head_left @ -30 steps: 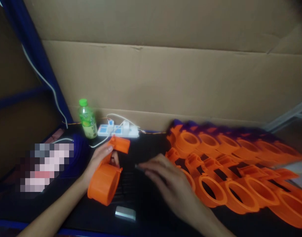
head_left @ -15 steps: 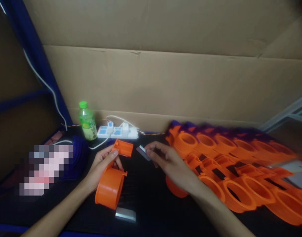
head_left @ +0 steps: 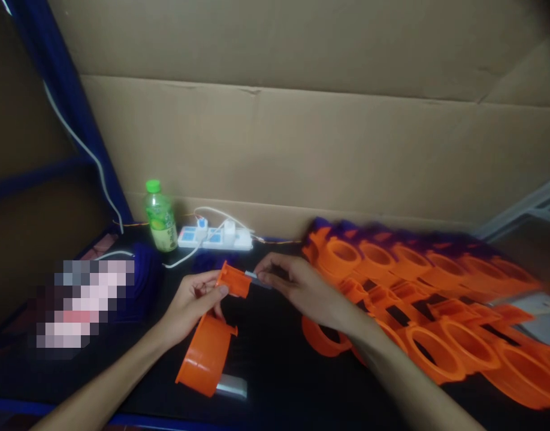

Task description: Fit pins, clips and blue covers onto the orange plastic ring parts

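Observation:
My left hand (head_left: 194, 302) grips an orange plastic part (head_left: 206, 353), which has a wide ring below and a small box-shaped end held above. My right hand (head_left: 286, 278) pinches a small flat grey piece with a white toothed edge (head_left: 258, 280). That piece meets the right edge of the box-shaped end; whether its tip sits inside cannot be made out. A flat silvery piece (head_left: 234, 387) lies on the black table, partly behind the ring.
Several similar orange parts (head_left: 437, 353) stand in rows on the right. A green-capped bottle (head_left: 160, 218) and a white power strip (head_left: 216, 238) with cables stand at the back, before a cardboard wall (head_left: 275, 149). Dark blue material (head_left: 142, 287) lies at left.
The orange part has shifted right and slightly down in my left hand, its ring now overlapping the silvery piece. My right hand has moved left, bringing the grey piece against the box-shaped end.

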Demonstrator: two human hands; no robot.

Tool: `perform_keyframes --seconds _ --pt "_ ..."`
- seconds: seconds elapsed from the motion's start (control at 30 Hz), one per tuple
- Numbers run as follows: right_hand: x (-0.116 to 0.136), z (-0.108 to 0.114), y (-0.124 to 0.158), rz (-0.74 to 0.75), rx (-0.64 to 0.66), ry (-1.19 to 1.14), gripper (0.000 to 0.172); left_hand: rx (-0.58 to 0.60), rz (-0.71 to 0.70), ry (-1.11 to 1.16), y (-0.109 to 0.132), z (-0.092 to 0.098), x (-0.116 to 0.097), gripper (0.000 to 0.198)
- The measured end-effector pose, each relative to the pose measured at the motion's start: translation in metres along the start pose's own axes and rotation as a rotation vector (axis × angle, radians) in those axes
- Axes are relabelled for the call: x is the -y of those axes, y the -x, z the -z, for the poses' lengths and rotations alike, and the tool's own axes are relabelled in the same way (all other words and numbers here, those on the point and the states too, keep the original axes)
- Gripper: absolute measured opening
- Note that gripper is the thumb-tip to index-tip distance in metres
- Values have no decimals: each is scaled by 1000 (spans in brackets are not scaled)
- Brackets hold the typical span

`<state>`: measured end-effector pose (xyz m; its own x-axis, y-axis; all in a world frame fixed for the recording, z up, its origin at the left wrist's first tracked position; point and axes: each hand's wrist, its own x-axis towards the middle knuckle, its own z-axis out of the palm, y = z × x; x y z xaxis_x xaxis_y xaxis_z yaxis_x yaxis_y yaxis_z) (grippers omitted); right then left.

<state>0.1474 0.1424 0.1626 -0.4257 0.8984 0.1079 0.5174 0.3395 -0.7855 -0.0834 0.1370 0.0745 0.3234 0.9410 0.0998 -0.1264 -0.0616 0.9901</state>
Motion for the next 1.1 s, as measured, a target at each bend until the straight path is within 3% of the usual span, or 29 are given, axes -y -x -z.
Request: perform_keyframes --seconds 0.2,0.5,0.63,0.73,0.8,0.87,0.97,1.1 --pt "-6 -16 -19 50 15 -48 15 16 -7 6 1 -1 6 33" --pt "-7 -38 -39 169 -90 -135 15 -7 -45 -31 -6 10 0 25" --pt "-27 -51 -29 143 -241 -144 29 -181 -64 58 -9 14 -3 29" --pt "-47 -58 -15 95 -46 26 24 -352 -28 147 -12 16 -3 36" --pt "-56 -60 -8 62 114 170 19 -393 2 187 -14 16 -2 37" --pt "-62 -61 -4 36 192 273 21 -392 25 205 -13 14 -2 38" --pt "-66 -63 -3 22 198 388 22 -357 29 195 -12 10 -1 39" --pt "-73 -65 -4 49 103 538 19 -310 48 192 -10 7 -1 36"
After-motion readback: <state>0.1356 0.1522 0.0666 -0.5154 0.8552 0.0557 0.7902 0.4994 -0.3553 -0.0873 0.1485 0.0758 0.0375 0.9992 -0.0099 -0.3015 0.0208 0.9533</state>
